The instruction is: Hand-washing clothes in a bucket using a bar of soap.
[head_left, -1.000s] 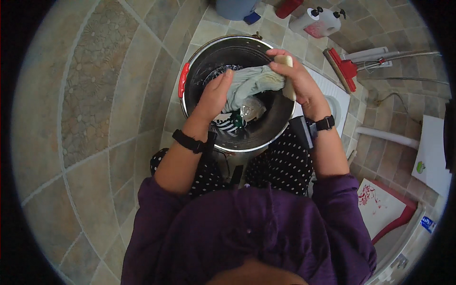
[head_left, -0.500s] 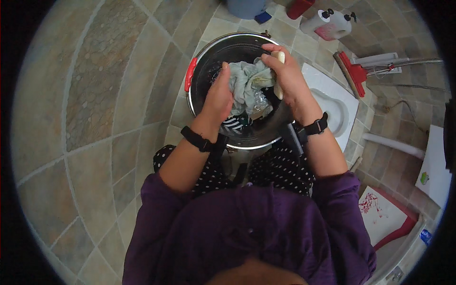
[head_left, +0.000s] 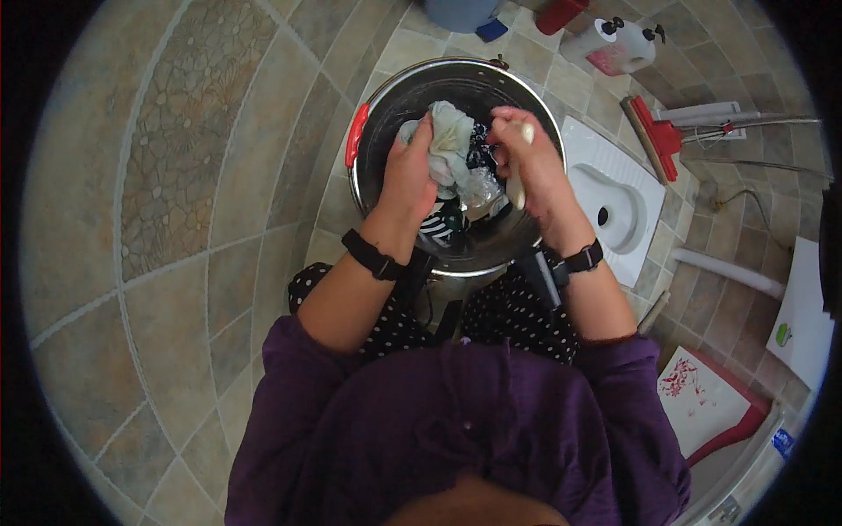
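A round metal bucket [head_left: 374,162] with a red grip stands before me, dark inside. My left hand [head_left: 406,180] is closed on a crumpled pale green cloth [head_left: 450,136], held over the bucket. My right hand [head_left: 542,171] grips a long cream-coloured piece [head_left: 516,188], perhaps a brush back; its underside is hidden. That hand is near the right rim, apart from the cloth. Below lie a black-and-white striped cloth [head_left: 436,225], dark patterned fabric [head_left: 481,149] and a clear shiny patch [head_left: 480,187], suds or plastic, I cannot tell which.
Right of the bucket is a white squat toilet [head_left: 636,188] in the tiled floor. Pump bottles [head_left: 627,53], a red squeegee [head_left: 653,136] and a blue bucket [head_left: 460,13] stand farther off. A tiled wall [head_left: 189,131] runs along the left.
My right hand has drawn off the cloth, moving slightly right and down with the cream piece. The cloth has shifted left and up, bunched in my left hand, uncovering dark fabric.
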`<state>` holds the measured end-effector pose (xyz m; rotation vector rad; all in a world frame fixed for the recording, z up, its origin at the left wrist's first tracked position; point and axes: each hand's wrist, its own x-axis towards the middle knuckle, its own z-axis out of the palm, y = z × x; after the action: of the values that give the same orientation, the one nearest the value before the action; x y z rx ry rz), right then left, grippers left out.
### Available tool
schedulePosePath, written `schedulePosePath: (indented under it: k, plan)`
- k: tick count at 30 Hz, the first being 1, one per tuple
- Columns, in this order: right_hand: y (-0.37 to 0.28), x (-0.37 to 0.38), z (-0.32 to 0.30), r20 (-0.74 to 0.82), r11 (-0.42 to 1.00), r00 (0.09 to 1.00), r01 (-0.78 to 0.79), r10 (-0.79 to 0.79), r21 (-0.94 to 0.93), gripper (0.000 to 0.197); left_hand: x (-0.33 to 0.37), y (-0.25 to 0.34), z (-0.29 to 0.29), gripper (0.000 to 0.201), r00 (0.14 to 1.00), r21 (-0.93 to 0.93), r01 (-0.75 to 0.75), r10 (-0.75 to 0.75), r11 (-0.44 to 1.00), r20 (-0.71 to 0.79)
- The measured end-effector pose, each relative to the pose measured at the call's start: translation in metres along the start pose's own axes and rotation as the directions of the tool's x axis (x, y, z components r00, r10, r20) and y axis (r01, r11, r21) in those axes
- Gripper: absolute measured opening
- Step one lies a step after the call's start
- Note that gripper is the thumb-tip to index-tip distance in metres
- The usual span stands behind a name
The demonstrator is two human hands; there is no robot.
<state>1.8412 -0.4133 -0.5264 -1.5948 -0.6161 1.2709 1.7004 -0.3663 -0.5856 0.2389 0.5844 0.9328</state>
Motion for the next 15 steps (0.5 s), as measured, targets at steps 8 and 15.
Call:
schedulePosePath:
  k: [8, 15]
  plan:
    - [0.025, -0.005, 0.016, 0.17, 0.986, 0.985, 0.02, 0.009, -0.168, 0.032, -0.002, 0.005, -0.003, 0.029, 0.999, 0.046, -0.006, 0.005, 0.999, 0.038]
    - [0.008, -0.008, -0.018, 0.184, 0.981, 0.97, -0.136, 0.161, -0.138, 0.016, -0.007, 0.021, -0.009, 0.026, 0.984, 0.222, -0.17, 0.177, 0.96, -0.012]
